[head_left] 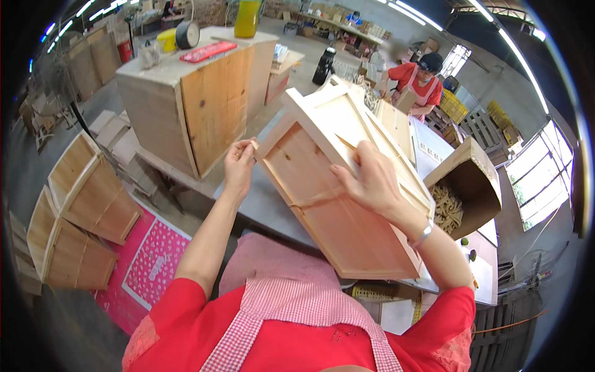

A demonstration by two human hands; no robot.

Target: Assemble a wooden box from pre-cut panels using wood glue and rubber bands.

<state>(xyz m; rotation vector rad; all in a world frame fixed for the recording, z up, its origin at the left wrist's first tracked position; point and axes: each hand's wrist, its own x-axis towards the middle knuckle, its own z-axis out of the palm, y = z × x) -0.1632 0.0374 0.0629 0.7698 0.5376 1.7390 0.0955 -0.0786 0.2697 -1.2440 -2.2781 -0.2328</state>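
Observation:
A pale wooden box [347, 217] with framed, panelled sides stands tilted over the worktable in front of me. My right hand [372, 183] grips its upper edge, the thumb on the near face and the fingers bent over the rim. Beside the box's upper left corner is my left hand [238, 166], its thumb and fingers pinched together. A small pale bit shows at those fingertips, too small to name. Whether the left fingertips touch the corner I cannot tell.
An open cardboard box [471, 180] of tan strands or bands stands right of the wooden box. Left, a wooden cabinet [186, 105] bears a tape roll [187, 35] and a red strip [208, 51]. Wooden boxes [93, 192] stand lower left. A co-worker [416, 84] works across the table.

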